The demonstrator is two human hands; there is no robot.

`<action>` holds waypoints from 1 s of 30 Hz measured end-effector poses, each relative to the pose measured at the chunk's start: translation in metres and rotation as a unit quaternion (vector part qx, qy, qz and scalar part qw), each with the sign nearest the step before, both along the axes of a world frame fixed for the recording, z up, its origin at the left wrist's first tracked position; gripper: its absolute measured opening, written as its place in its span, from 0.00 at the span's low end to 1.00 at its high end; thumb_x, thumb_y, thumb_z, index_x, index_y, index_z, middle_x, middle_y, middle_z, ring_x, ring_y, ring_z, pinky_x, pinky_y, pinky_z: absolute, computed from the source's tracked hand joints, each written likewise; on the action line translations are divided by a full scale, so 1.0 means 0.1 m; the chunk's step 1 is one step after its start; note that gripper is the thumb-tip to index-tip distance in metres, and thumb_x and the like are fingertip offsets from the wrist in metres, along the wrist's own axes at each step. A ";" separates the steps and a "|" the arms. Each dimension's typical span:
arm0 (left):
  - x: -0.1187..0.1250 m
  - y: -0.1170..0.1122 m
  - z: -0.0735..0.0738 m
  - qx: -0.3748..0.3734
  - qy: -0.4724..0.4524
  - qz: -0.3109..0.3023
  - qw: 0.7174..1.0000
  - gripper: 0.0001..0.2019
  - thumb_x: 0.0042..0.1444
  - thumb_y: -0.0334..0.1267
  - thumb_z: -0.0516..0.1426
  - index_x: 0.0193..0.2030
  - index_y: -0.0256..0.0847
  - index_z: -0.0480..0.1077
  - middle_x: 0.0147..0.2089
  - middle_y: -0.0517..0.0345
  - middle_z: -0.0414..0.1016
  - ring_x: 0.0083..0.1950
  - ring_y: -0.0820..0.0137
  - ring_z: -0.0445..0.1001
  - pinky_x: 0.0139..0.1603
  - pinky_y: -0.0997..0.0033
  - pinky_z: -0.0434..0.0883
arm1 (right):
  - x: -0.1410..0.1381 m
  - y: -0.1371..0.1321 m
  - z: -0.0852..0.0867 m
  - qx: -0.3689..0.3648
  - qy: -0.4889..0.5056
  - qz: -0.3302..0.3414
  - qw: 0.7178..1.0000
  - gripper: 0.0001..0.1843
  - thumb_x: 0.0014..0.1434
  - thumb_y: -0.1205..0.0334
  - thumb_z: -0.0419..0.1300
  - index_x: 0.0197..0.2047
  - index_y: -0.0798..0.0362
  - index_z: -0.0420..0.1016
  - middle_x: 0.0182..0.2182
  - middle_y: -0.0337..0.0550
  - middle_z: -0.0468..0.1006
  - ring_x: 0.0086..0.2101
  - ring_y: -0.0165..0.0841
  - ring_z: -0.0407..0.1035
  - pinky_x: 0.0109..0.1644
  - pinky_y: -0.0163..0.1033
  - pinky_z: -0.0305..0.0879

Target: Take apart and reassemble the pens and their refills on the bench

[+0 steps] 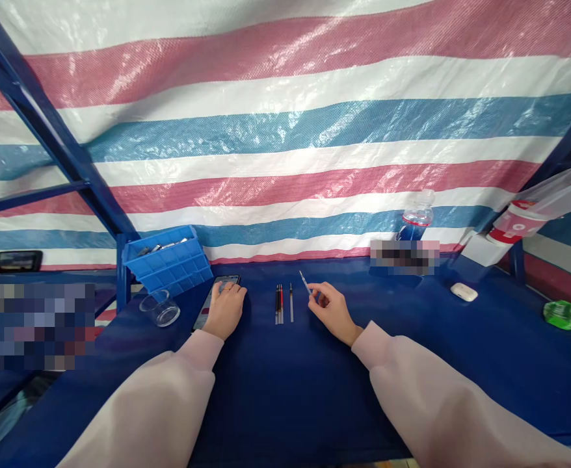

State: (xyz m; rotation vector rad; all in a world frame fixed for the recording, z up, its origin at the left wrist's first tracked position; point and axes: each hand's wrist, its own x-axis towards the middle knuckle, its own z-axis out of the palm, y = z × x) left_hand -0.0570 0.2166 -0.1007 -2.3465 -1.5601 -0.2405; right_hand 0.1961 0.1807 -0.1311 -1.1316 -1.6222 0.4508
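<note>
At the far left, a dark tablet [17, 260] is lying on a side shelf. Next to it, a blue bin [168, 260] is sitting tilted at the back edge of the blue table [285, 390], carrying a few small metallic pieces too small to identify. Just in front of it, a clear cup [160, 307] is standing with nothing showing inside.

The left hand [225, 309] is lying flat on a phone [214, 300], fingers stretched out and close together, not gripping. Between the hands, a row of pen refills [279, 303] is lying side by side, with a single refill [291, 302] just apart to its right.

The right hand [331, 309] is pinching a thin refill [305, 282] between thumb and fingertips, its tip pointing up and to the left, clear of the table.

Further right, a bottle [416, 224] with dark liquid low down is standing against the striped tarp, and a white earbud case [464, 292] is lying closed. A red-and-white cup [519, 224] is leaning inside a plastic bag, and a green object [558, 314] is lying near the right edge.
</note>
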 end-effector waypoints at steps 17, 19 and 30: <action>-0.01 0.02 -0.04 0.031 0.025 0.009 0.999 0.14 0.51 0.25 0.47 0.38 0.37 0.70 0.38 0.46 0.72 0.46 0.58 0.66 0.53 0.53 0.53 | 0.01 0.02 -0.05 0.014 0.014 -0.004 1.000 0.13 0.51 0.65 0.53 0.41 0.51 0.72 0.28 0.38 0.67 0.21 0.25 0.58 0.27 0.33 0.61; -0.02 0.03 -0.05 0.032 0.024 0.006 0.999 0.14 0.51 0.25 0.47 0.39 0.37 0.70 0.38 0.46 0.72 0.46 0.58 0.66 0.53 0.53 0.53 | 0.01 0.02 -0.04 0.013 0.015 -0.005 1.000 0.13 0.51 0.64 0.53 0.40 0.52 0.72 0.28 0.38 0.67 0.21 0.25 0.58 0.27 0.33 0.61; -0.08 0.11 -0.14 0.050 0.009 -0.017 0.999 0.15 0.55 0.24 0.45 0.39 0.37 0.71 0.35 0.49 0.74 0.44 0.60 0.67 0.52 0.53 0.52 | 0.01 0.01 -0.05 0.012 0.018 0.001 1.000 0.13 0.51 0.65 0.53 0.40 0.52 0.72 0.28 0.38 0.67 0.21 0.25 0.58 0.27 0.33 0.61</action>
